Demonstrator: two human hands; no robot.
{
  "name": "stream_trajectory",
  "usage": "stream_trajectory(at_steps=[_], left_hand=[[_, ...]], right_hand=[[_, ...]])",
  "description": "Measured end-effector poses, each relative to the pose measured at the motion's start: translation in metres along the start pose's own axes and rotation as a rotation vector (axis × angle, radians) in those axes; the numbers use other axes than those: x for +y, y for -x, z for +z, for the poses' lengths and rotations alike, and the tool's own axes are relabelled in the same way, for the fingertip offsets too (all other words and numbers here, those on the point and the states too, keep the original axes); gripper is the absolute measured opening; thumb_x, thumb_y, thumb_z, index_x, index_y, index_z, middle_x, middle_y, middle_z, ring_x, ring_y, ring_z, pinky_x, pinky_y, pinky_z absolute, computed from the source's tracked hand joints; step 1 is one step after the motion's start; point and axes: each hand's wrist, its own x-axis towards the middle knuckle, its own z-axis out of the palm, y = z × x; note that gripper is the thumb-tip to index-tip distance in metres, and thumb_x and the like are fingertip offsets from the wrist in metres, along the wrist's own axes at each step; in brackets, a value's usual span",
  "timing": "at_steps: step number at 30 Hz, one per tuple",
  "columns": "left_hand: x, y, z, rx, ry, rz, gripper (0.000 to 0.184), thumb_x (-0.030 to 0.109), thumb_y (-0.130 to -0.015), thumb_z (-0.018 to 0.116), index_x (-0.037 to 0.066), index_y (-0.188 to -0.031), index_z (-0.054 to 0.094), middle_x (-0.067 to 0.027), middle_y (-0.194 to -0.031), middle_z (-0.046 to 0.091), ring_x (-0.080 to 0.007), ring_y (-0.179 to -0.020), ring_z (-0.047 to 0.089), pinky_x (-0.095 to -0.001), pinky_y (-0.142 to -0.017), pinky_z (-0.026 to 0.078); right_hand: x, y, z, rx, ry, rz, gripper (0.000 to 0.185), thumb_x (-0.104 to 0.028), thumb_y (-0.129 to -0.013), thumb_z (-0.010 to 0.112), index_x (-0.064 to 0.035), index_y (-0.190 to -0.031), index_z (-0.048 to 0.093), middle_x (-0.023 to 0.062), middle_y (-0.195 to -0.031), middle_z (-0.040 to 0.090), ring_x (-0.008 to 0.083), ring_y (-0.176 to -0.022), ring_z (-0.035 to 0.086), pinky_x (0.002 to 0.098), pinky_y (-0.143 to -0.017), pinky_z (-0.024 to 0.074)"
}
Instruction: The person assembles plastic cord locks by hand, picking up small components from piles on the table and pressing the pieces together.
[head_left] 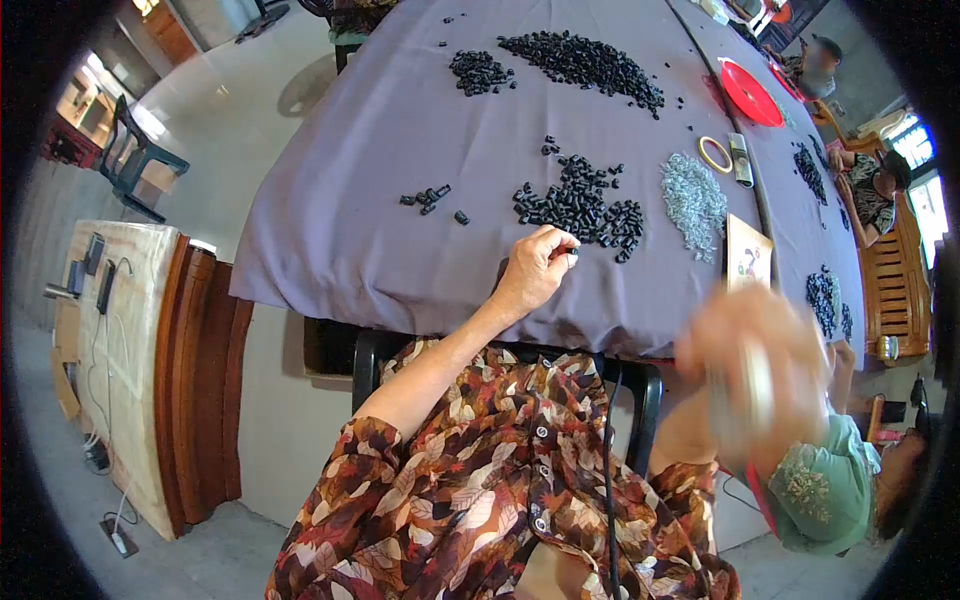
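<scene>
Between the thumb and fingers of my left hand (538, 266), pinched closed at the near edge of the cloth, is a small black cylindrical piece (572, 251). Just beyond this hand lies a loose pile of the same black pieces (590, 205). A few more black pieces (428, 198) lie farther left. My right forearm reaches up into a blur where my right hand (745, 350) overlaps the arm of a person in a green sleeve. Its fingers are smeared by motion, and whatever they hold cannot be made out.
A grey-purple cloth (340, 190) covers the table. On it are larger black heaps (590, 65), clear small parts (693, 195), a tape roll (714, 154), a red basin (752, 92) and a card box (748, 250). A green-sleeved person (820, 490) sits close on my right.
</scene>
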Motion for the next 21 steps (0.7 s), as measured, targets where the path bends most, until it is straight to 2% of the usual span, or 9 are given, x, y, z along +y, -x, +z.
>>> stream_trajectory(at_steps=[2, 3, 5, 6, 9, 12, 15, 21], left_hand=[[0.003, 0.000, -0.001, 0.005, -0.020, 0.024, 0.012, -0.003, -0.072, 0.062, -0.001, -0.084, 0.058, -0.0089, -0.076, 0.057, -0.0177, -0.063, 0.057, -0.0283, -0.059, 0.046], [0.003, 0.000, -0.001, 0.002, -0.015, 0.025, 0.012, -0.002, -0.073, 0.062, -0.001, -0.085, 0.059, -0.0079, -0.076, 0.057, -0.0155, -0.063, 0.056, -0.0268, -0.060, 0.046], [-0.002, 0.000, 0.000, -0.001, -0.004, 0.031, 0.013, 0.000, -0.074, 0.062, -0.002, -0.087, 0.059, -0.0057, -0.076, 0.057, -0.0111, -0.065, 0.055, -0.0238, -0.061, 0.045], [-0.003, 0.000, 0.000, 0.004, -0.020, 0.032, 0.013, -0.001, -0.074, 0.062, -0.002, -0.086, 0.059, -0.0060, -0.075, 0.056, -0.0114, -0.063, 0.053, -0.0245, -0.060, 0.045], [0.007, -0.001, -0.003, -0.014, -0.030, -0.008, 0.012, -0.001, -0.074, 0.061, -0.002, -0.086, 0.059, -0.0060, -0.075, 0.056, -0.0116, -0.062, 0.052, -0.0253, -0.059, 0.044], [0.004, -0.001, -0.002, -0.001, -0.022, 0.015, 0.014, -0.003, -0.073, 0.061, -0.002, -0.086, 0.059, -0.0062, -0.074, 0.056, -0.0124, -0.061, 0.052, -0.0256, -0.059, 0.044], [0.001, 0.000, 0.000, 0.017, -0.031, 0.048, 0.014, -0.003, -0.072, 0.061, -0.002, -0.087, 0.060, -0.0066, -0.074, 0.056, -0.0128, -0.062, 0.054, -0.0255, -0.059, 0.045], [0.000, 0.000, -0.001, 0.008, -0.058, 0.042, 0.014, -0.003, -0.073, 0.061, -0.001, -0.087, 0.060, -0.0068, -0.075, 0.056, -0.0131, -0.063, 0.055, -0.0255, -0.060, 0.045]], right_hand=[[0.041, 0.008, 0.009, -0.053, -0.079, 0.259, 0.022, 0.008, -0.068, 0.055, -0.0009, -0.087, 0.062, 0.0123, -0.083, 0.064, 0.0215, -0.071, 0.063, 0.0291, -0.063, 0.0492], [0.072, 0.022, 0.021, -0.079, -0.088, 0.393, 0.026, 0.009, -0.069, 0.053, -0.0001, -0.092, 0.061, 0.0124, -0.085, 0.064, 0.0217, -0.075, 0.063, 0.0290, -0.068, 0.0487], [0.127, 0.052, 0.041, -0.208, 0.062, 0.396, 0.032, 0.013, -0.065, 0.049, 0.0001, -0.092, 0.062, 0.0132, -0.090, 0.064, 0.0240, -0.084, 0.062, 0.0290, -0.076, 0.0473], [0.150, 0.073, 0.053, -0.217, 0.066, 0.391, 0.034, 0.013, -0.064, 0.047, -0.0001, -0.092, 0.062, 0.0138, -0.094, 0.063, 0.0273, -0.087, 0.061, 0.0316, -0.078, 0.0471], [0.176, 0.105, 0.073, -0.405, 0.227, 0.425, 0.031, -0.002, -0.073, 0.054, -0.0025, -0.104, 0.059, 0.0134, -0.113, 0.055, 0.0288, -0.109, 0.050, 0.0382, -0.094, 0.0362], [0.183, 0.120, 0.087, -0.540, 0.462, 0.301, 0.036, -0.014, -0.079, 0.054, -0.0016, -0.113, 0.053, 0.0130, -0.120, 0.050, 0.0279, -0.117, 0.042, 0.0401, -0.099, 0.0287], [0.182, 0.127, 0.088, -0.599, 0.443, 0.324, 0.041, -0.019, -0.081, 0.052, 0.0000, -0.117, 0.049, 0.0132, -0.121, 0.049, 0.0279, -0.118, 0.041, 0.0411, -0.100, 0.0265], [0.173, 0.136, 0.071, -0.455, 0.270, 0.394, 0.025, -0.012, -0.081, 0.055, 0.0002, -0.103, 0.058, 0.0139, -0.110, 0.056, 0.0298, -0.107, 0.049, 0.0383, -0.091, 0.0374]])
